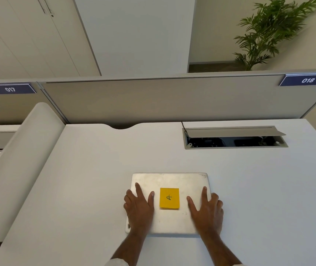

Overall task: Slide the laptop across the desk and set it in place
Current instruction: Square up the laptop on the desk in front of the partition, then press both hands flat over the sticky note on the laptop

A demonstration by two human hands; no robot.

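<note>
Laptop (170,202) lies closed, long axis left-right — both hands' fingers (139,189) spread flat on it.

Both hands, left hand (139,207) and right hand (206,208), lie flat on the closed laptop (169,179), flanking its yellow note (169,198) on the white desk (88,179).

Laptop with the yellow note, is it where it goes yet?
Done: both hands, left hand and right hand, lie flat on the closed laptop. In hand: holding it on the desk. Left: sliding and placing; no target spot is marked.
</note>
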